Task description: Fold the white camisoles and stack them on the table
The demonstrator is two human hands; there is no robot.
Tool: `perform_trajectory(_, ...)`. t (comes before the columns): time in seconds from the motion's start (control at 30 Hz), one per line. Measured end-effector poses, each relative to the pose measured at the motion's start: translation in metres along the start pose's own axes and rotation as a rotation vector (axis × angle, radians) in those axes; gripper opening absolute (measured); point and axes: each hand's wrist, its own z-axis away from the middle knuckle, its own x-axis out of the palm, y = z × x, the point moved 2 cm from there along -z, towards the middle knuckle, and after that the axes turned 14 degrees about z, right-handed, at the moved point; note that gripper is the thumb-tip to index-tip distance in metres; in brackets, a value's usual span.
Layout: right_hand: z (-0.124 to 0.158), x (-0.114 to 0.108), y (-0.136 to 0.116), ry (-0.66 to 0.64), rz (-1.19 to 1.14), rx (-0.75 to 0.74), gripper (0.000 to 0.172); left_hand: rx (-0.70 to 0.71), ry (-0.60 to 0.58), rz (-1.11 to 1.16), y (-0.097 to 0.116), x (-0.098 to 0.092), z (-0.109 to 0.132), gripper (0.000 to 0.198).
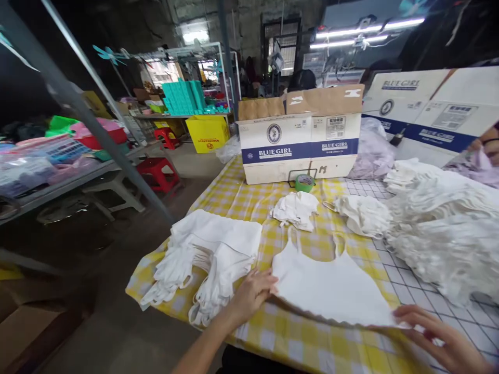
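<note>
A white camisole top (331, 285) with thin shoulder straps lies spread on the yellow checked tablecloth (288, 337), straps pointing away from me. My left hand (255, 291) is closed on its left side edge. At the lower right corner, my right hand (429, 327) pinches the hem between thumb and fingers. The hem between my hands looks slightly lifted. To the left of my left hand is a stack of white camisoles (218, 239), their straps hanging toward the near table edge. Beyond the spread top sits a small crumpled white garment (296, 209).
A large heap of white garments (448, 228) covers the right side, with another bunched garment (364, 214) beside it. Green tape (304, 183) sits before a white carton (300, 150). A person's hand (490, 145) shows at the far right. Red stools (158, 174) stand left of the table.
</note>
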Motion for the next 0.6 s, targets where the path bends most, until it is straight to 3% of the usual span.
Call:
perform_trajectory(0.07, 0.022, 0.020, -0.002, -0.170, -0.011, 0.003, 0.022, -0.035, -0.087, -0.107, -0.019, 0.020, 0.022, 0.023)
perform_trajectory(0.13, 0.035, 0.024, -0.011, -0.194, -0.005, 0.028, 0.023, -0.035, -0.119, -0.179, -0.027, 0.029, 0.035, 0.027)
perform_trajectory(0.3, 0.042, 0.016, -0.029, -0.132, -0.021, 0.081, 0.018, 0.011, -0.120, -0.283, -0.037, 0.030, 0.041, 0.031)
perform_trajectory(0.6, 0.042, 0.018, -0.040, -0.034, -0.070, 0.184, 0.015, 0.090, -0.067, -0.384, -0.052, 0.033, 0.034, 0.045)
